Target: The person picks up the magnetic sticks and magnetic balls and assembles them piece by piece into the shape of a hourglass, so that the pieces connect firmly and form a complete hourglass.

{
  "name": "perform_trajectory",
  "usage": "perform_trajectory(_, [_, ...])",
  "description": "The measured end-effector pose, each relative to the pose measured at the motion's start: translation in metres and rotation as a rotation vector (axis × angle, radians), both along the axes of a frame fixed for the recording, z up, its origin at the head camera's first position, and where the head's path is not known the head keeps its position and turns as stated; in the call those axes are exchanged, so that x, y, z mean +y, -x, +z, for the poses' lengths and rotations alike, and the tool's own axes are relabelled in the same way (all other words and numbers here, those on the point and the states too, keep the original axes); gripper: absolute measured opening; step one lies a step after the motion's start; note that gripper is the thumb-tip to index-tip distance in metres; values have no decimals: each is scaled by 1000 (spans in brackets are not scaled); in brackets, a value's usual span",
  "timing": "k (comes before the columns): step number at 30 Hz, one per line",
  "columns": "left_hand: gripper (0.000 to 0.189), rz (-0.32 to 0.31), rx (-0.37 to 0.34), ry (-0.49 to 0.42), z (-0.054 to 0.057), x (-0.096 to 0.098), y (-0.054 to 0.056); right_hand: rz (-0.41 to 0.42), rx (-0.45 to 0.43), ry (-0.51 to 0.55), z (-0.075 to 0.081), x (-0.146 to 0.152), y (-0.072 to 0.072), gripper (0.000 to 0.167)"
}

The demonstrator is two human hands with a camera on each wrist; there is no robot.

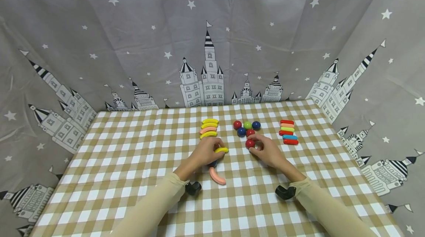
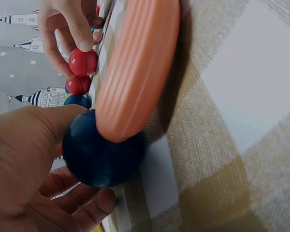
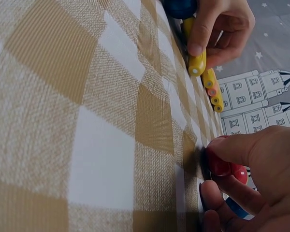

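Note:
My left hand (image 1: 206,150) pinches a yellow curved piece, shaped like a small banana (image 1: 221,150), between thumb and fingers close over the cloth. Under that wrist sits a dark blue ball (image 2: 102,150), mostly covered in the head view. An orange-pink curved piece (image 1: 217,176) with ridges lies against the ball, nearer to me. My right hand (image 1: 268,151) holds a red ball (image 1: 249,144) between thumb and fingertips. Just beyond it is another red ball (image 1: 250,132), partly behind the fingers.
Several curved pieces (image 1: 209,124), yellow and orange-pink, lie stacked in a column beyond my left hand. Blue (image 1: 256,125), green (image 1: 247,125) and red balls (image 1: 237,125) cluster beyond the right. Short coloured sticks (image 1: 288,132) form a column farther right. A checkered cloth (image 1: 126,163) covers the table.

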State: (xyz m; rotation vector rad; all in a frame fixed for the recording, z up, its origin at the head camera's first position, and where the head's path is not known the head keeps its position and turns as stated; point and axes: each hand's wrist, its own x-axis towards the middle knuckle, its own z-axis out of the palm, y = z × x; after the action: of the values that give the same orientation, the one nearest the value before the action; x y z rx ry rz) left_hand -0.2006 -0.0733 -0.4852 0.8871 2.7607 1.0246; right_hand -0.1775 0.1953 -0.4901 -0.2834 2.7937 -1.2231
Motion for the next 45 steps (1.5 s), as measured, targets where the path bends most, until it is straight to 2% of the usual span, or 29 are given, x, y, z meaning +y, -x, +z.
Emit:
perform_trajectory(7, [12, 26, -26, -31, 1, -4, -1, 12, 13, -4, -1, 3, 0, 41])
perform_trajectory(14, [13, 42, -25, -77, -2, -8, -2, 2, -25, 39, 0, 3, -1, 38])
perform_trajectory(20, [15, 96, -46, -120, -3, -11, -8, 30, -16, 38, 1, 1, -2, 39])
perform_trajectory(29, [15, 151, 1, -210, -7, -14, -16, 103, 16, 48, 2, -6, -4, 39])
perform_trajectory(38, [15, 177, -2, -216, -11, -17, -18, 182, 21, 56, 0, -23, -1, 38])
perform_trajectory(45, [15, 182, -13, -225, -12, -18, -19, 176, 12, 22, 2, -40, 1, 36])
